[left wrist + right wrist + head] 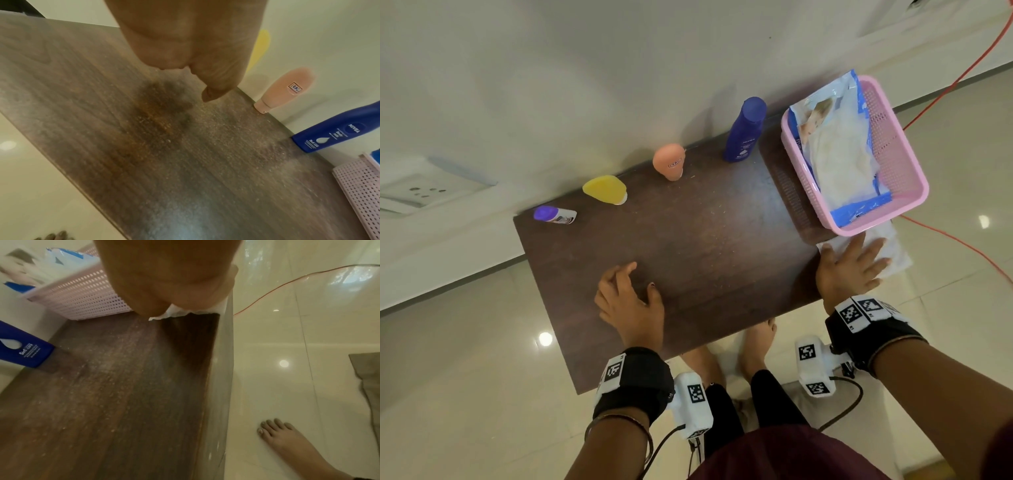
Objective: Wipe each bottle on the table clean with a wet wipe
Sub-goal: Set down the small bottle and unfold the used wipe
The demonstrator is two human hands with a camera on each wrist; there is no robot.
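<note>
Four bottles (744, 132) on my desk (688, 246), pink basket (904, 150) holding wipes pack (839, 150), right grip (851, 265) flat on wet wipe (893, 250), left grip (630, 298) loosely curled, empty.

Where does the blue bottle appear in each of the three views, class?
Head: blue bottle stands at the table's far edge, just left of the pink basket.
Left wrist: at the right edge, right of the peach bottle.
Right wrist: only its base, at the left edge.
Shared landmark: the pink basket.
</note>
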